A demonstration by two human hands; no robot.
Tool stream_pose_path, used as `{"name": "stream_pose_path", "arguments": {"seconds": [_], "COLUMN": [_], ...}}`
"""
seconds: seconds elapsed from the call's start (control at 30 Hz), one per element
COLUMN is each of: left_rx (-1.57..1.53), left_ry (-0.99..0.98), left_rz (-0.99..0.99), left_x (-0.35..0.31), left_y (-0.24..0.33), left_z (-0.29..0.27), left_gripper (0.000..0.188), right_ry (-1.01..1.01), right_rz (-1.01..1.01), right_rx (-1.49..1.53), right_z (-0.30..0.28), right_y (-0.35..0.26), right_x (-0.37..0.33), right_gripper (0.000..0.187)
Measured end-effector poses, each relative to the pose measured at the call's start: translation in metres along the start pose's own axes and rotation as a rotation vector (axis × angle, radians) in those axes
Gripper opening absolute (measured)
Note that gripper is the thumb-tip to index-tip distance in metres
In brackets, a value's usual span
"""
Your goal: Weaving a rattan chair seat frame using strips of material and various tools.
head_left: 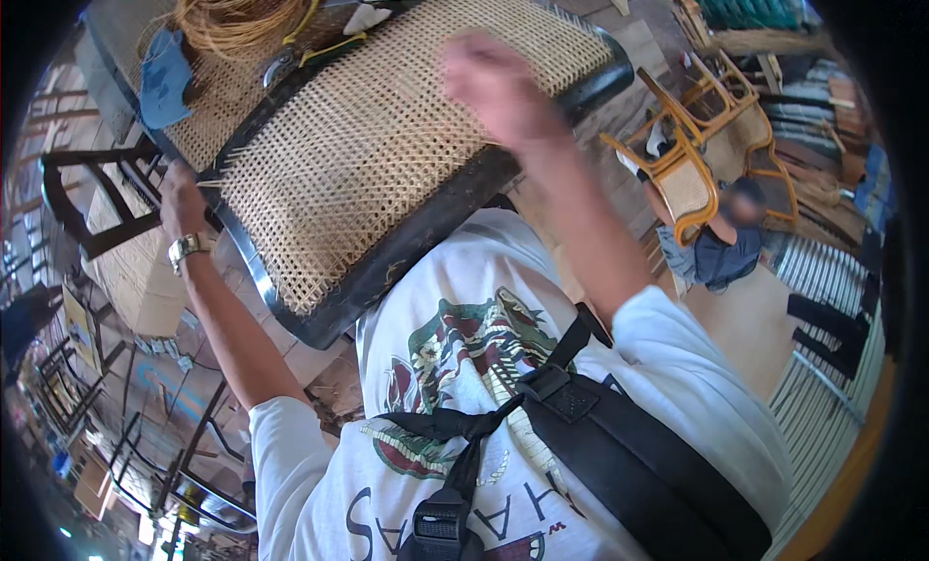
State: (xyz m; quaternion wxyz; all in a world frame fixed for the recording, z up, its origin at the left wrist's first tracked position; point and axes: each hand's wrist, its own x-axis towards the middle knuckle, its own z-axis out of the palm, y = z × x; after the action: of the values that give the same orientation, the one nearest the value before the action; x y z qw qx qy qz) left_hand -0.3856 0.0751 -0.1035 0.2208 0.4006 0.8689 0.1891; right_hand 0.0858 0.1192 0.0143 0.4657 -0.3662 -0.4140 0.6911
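Note:
In front of me lies a woven cane panel [358, 145] set in a dark, glossy curved frame [406, 227]. My left hand [182, 203], with a watch on its wrist, is closed at the panel's left edge. A pale cane strand [209, 183] runs from its fingers to the weave. Over the right part of the panel is my right hand [494, 82], smeared by motion. Its fingers are too blurred to read, and I cannot tell whether it touches the cane.
Beyond the panel are a coil of cane [237, 14], a blue scrap [166, 82] and yellow-handled pliers [283, 62]. A dark chair frame [106, 203] stands left. At right, a person [721, 242] sits near wooden chairs [687, 179].

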Motion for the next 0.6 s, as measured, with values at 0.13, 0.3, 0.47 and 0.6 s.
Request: {"name": "stream_pose_path", "arguments": {"seconds": [0.13, 0.3, 0.47, 0.6], "left_rx": [-0.296, -0.031, 0.066, 0.028], "left_ry": [-0.282, -0.582, -0.677, -0.748], "left_rz": [0.447, 0.854, 1.084, 1.031], "left_x": [-0.124, -0.258, -0.300, -0.289], "left_y": [0.118, 0.222, 0.244, 0.234], "left_z": [0.016, 0.088, 0.120, 0.104], "left_gripper": [0.024, 0.016, 0.015, 0.016], "right_ry": [0.371, 0.746, 0.367, -0.276], "right_rz": [-0.083, -0.145, -0.395, -0.215], "right_rx": [0.665, 0.516, -0.508, -1.194], "right_z": [-0.123, -0.191, -0.118, -0.039], "right_y": [-0.077, -0.136, -0.141, -0.031], "right_x": [-0.038, -0.087, -0.031, 0.023], "right_gripper": [0.006, 0.007, 0.015, 0.017]}}
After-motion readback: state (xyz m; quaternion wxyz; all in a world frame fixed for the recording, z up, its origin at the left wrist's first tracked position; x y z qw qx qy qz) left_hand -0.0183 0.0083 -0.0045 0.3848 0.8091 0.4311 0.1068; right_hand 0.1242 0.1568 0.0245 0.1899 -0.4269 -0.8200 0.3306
